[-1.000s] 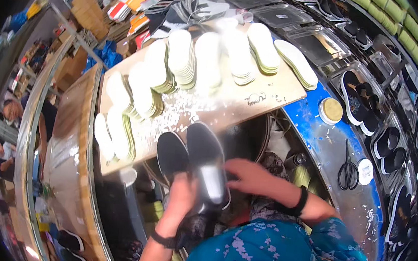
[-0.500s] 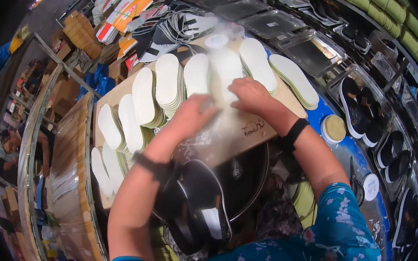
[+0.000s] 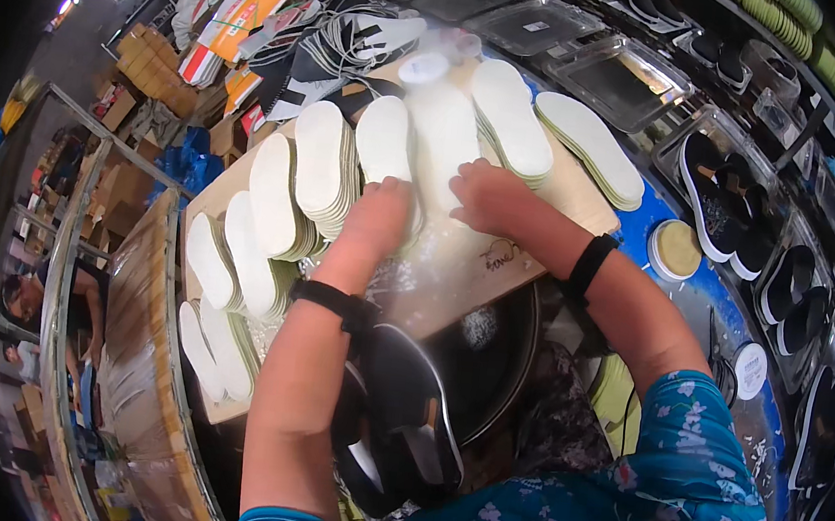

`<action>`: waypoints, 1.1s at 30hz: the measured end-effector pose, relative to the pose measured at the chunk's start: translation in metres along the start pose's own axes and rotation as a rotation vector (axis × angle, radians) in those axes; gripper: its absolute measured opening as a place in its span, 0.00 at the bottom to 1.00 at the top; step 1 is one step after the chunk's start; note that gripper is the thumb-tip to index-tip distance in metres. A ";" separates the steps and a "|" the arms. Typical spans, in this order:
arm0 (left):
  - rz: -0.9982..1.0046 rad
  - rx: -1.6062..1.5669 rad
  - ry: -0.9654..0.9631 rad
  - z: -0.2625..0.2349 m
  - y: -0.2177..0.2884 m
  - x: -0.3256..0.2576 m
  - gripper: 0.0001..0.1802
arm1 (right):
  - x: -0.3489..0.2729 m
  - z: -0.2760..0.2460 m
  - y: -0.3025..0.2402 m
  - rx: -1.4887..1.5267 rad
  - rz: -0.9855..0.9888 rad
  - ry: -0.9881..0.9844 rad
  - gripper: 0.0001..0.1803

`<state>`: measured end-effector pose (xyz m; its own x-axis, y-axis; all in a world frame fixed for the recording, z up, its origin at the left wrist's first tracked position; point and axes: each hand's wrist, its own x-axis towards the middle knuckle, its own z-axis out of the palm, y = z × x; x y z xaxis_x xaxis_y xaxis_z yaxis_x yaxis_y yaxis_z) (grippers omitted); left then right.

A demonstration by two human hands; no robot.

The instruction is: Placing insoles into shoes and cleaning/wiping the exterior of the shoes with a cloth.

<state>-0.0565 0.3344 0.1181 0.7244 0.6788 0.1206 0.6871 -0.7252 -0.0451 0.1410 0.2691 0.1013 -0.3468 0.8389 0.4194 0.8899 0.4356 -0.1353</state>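
Tan board, hands outstretched, fingers curled at white insoles

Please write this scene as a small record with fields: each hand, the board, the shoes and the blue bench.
Left hand: over the near end of a white insole stack; grip unclear
Right hand: at the near end of the next stack to the right; grip unclear
Board: light brown, carrying several insole stacks
Dark shoes: two, on the person's side of the board
Blue bench: right of the board, bearing a round tub
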 end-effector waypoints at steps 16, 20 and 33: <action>-0.539 -0.986 0.733 -0.173 -0.013 -0.273 0.16 | -0.010 -0.083 -0.028 -0.079 0.278 0.472 0.17; -0.892 -0.829 0.648 -0.183 0.017 -0.428 0.16 | -0.083 -0.168 -0.084 0.682 0.283 0.779 0.24; -0.596 -0.471 0.197 -0.166 0.184 -0.469 0.07 | -0.193 -0.182 -0.269 0.385 0.072 -0.256 0.23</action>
<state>-0.2793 -0.1362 0.2178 0.1873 0.9678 0.1682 0.8284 -0.2476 0.5025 0.0225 -0.0697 0.2202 -0.3932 0.9038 0.1688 0.7564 0.4224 -0.4995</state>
